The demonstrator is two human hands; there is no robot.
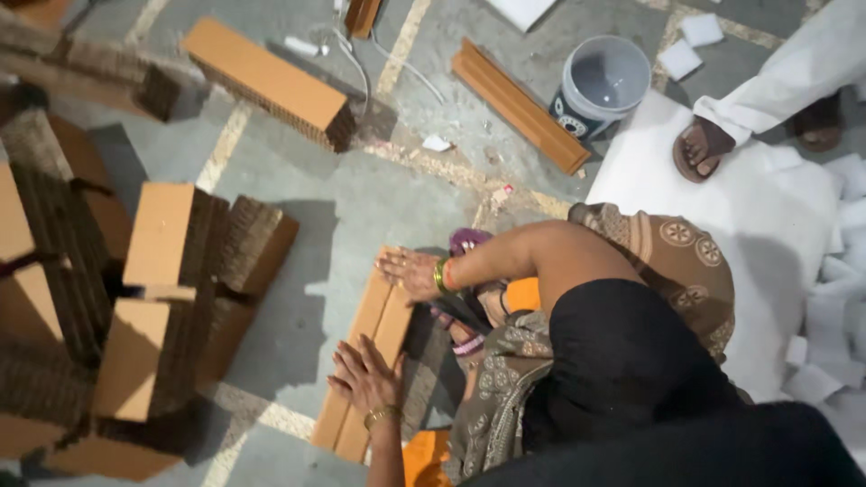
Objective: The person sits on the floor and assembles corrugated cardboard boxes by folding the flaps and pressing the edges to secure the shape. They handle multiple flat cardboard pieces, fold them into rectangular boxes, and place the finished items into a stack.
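Two long, flat, tan wooden strips (368,350) are laid side by side on the grey concrete floor (361,203), directly in front of the seated person, with their long axis running from the lower left, near the person's body, up toward the upper right. Both hands are placed flat on this pair, palms down and fingers spread, so nothing is gripped or clenched. The left hand (363,374) is pressed on the near half of the strips, its fingers pointing across them toward the left. The right hand (409,271) is laid over the far end, where the strips stop just beside a foot in a purple sandal (469,242). The hands are thus set one behind the other along the same axis, the left one nearer the body. To the left, well apart from the hands, a loose pile of tan, honeycomb-cored cardboard blocks (171,298) is heaped. Farther off, a white plastic bucket (603,79) is stood beside another long tan moulding (519,106), and another person's sandalled foot (702,149) is seen on a white sheet (767,234).
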